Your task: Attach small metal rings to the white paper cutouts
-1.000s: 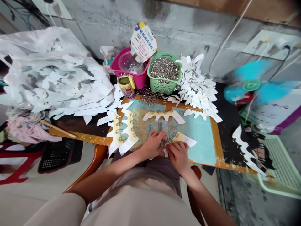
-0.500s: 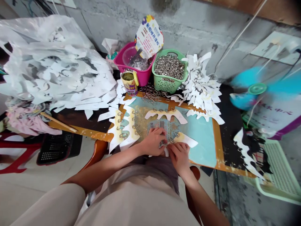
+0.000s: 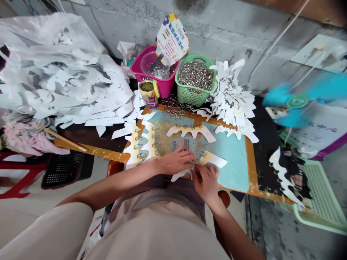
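A white scalloped cut-out strip (image 3: 214, 159) with yellowish stain along its edge lies at the table's front, partly beneath both hands. My left hand (image 3: 177, 160) is over its left part, fingers stretched to the right and fingertips close to my right hand. Curled fingers of my right hand (image 3: 206, 177) pinch the strip's lower edge; the exact grip is hidden. Oval metal rings (image 3: 202, 154) sit along the strip's edge. Farther back lies a similar strip with rings (image 3: 191, 133). More ringed strips (image 3: 148, 144) lie to the left of my hands.
Behind stand a green basket of metal rings (image 3: 195, 76), a pink basket (image 3: 166, 87) and an open can (image 3: 149, 95). Loose rings (image 3: 175, 108) lie before them. White cut-outs fill a plastic bag (image 3: 67, 79) at left; more are piled (image 3: 231, 97) at right. A blue fan (image 3: 298, 102) spins.
My left hand has flattened and its fingers have stretched to the right over the strip; the metal ring seen at its fingertips is now hidden. My right hand has hardly moved.
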Demonstrator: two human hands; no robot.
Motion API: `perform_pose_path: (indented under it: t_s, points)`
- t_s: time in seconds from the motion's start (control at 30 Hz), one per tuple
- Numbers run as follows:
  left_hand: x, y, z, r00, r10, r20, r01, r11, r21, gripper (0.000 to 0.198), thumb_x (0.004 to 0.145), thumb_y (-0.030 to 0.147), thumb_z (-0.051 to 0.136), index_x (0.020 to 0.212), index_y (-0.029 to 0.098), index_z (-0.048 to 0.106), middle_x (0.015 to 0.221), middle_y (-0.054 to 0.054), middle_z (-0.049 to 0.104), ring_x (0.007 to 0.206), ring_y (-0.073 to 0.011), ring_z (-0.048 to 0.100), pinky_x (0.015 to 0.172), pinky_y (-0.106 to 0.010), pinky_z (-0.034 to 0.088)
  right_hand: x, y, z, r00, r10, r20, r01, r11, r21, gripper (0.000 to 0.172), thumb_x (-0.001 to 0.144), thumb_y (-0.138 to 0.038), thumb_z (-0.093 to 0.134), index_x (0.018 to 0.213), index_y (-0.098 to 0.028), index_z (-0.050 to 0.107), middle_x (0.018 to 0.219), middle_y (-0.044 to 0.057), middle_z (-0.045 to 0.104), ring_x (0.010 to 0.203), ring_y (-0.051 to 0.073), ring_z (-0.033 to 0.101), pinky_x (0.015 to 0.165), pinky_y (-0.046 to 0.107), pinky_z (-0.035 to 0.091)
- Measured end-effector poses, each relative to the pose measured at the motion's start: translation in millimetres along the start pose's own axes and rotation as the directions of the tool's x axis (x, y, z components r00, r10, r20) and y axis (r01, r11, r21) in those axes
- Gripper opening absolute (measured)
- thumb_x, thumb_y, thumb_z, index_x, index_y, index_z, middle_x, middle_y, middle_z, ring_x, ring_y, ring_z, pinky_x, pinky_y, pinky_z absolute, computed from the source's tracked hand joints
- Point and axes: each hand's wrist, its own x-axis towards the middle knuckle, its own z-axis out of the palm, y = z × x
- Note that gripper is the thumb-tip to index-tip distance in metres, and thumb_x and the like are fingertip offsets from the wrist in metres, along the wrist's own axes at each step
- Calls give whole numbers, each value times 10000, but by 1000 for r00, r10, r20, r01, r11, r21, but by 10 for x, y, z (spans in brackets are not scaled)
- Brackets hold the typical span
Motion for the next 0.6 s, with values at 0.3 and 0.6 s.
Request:
perform_pose_path:
  t_s: [0.3, 0.6]
  points:
    - [-86, 33, -124, 999, 2, -48, -5, 998, -70, 333, 838, 170, 575, 1145, 288, 627, 1389, -59, 560, 1269, -260, 496, 1063, -462, 365, 6, 6, 37, 1000, -2, 4, 2, 1000, -4, 139, 930, -194, 525, 944, -241, 656, 842, 37, 679, 911, 242, 519, 915, 424, 271]
    - [53, 111, 85, 967, -252, -22, 249, 963, -102, 427, 836, 136, 631, 1230, 187, 473, 922, -10, 724, 1062, -238, 592, 938, -406, 369, -66, 5, 67, 998, -31, -56, 30, 1000, -6, 138, 946, -186, 519, 996, -244, 633, 848, 27, 684, 939, 242, 546, 987, 468, 274]
